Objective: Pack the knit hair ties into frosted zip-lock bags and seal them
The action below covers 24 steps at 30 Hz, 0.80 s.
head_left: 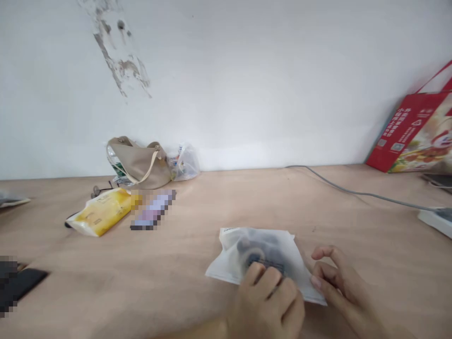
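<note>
A frosted white plastic pouch (pixel 247 249) with a dark object inside lies flat on the wooden table (pixel 219 207) in front of me. My left hand (pixel 268 301) rests on the pouch's near edge, fingers curled down and pressing on it. My right hand (pixel 339 282) is at the pouch's right edge, its fingers bent and pinching that side. The dark thing inside shows only as a blurred shape through the plastic.
A beige bag (pixel 141 162) and a clear plastic bag (pixel 185 162) stand by the white wall. A yellow packet (pixel 102 212) lies at the left. A grey cable (pixel 353 192) runs to a white power strip (pixel 436 219). A red gift bag (pixel 413 134) leans far right.
</note>
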Tool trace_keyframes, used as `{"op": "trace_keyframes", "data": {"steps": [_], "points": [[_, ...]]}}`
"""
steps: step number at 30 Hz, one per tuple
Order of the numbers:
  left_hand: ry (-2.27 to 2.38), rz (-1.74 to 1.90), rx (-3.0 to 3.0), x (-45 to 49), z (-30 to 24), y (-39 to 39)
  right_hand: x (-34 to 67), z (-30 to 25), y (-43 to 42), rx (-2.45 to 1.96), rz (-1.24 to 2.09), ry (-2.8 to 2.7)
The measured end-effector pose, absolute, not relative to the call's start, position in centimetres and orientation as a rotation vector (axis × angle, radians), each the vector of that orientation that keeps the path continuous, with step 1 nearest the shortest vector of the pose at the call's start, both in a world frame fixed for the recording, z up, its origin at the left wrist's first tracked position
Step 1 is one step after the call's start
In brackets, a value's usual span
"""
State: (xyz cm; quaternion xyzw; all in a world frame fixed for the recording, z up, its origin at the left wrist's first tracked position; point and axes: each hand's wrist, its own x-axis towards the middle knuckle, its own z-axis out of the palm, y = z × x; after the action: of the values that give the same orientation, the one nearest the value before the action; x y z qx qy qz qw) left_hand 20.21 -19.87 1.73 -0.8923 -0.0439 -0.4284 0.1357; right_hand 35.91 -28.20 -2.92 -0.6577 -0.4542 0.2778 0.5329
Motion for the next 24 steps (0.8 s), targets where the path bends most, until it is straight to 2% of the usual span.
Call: {"op": "trace_keyframes", "data": {"steps": [6, 15, 24], "points": [[-0.177, -1.220, -2.637, 17.4, 2.2, -18.6, 37.9, -2.8, -27.5, -1.467, 1.026, -1.098], [-0.139, -1.209, -2.651, 19.3, 2.2, -19.6, 36.0, -2.0, -27.8, -1.337, 1.204, -1.116], [-0.273, -1.071, -2.647, 13.4, 3.0, -17.1, 37.0, -2.7, -27.6, -1.309, 1.103, -0.942]]}}
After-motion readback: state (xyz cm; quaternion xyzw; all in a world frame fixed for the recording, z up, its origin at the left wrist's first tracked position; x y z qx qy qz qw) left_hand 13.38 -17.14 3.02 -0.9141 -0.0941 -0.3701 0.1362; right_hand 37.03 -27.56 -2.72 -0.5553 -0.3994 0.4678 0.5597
